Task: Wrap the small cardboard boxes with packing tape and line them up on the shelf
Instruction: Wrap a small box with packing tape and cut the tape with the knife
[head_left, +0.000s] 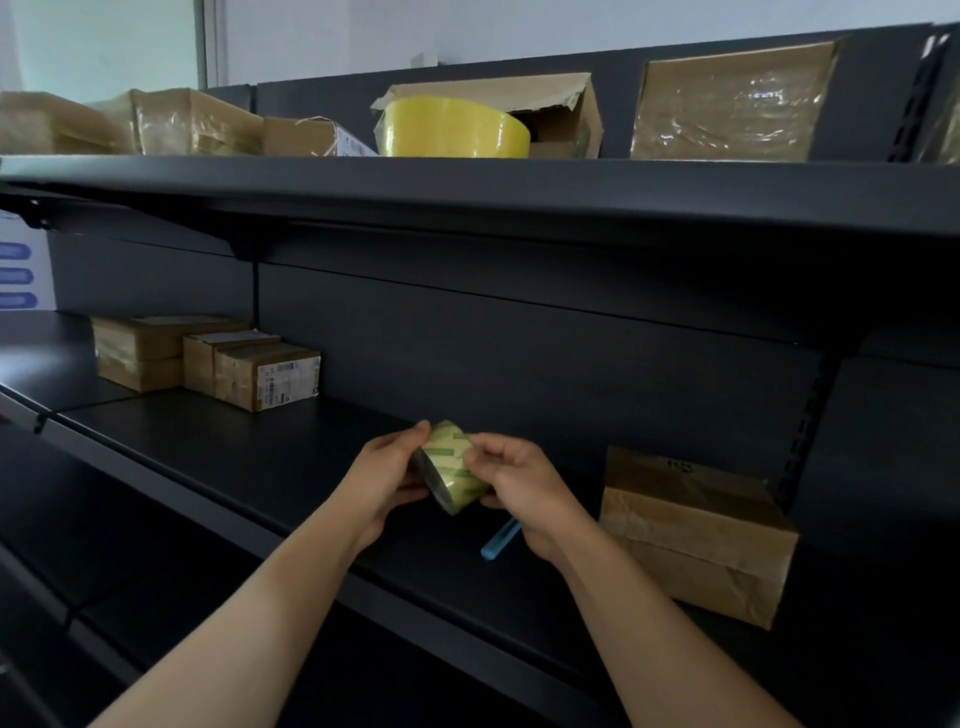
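A small roll of clear packing tape (453, 467) with green print is held over the middle shelf (291, 457). My left hand (382, 480) grips the roll from the left side. My right hand (519, 483) holds it from the right, fingertips pinching at its outer surface. Three small taped cardboard boxes (208, 358) stand in a row at the back left of the shelf. A larger cardboard box (696, 535) sits on the shelf to the right of my hands.
A blue pen-like tool (498, 540) lies on the shelf under my right wrist. The top shelf (467, 182) carries several cardboard boxes and a big yellow tape roll (452, 127). A white box with blue marks (21, 265) stands at far left.
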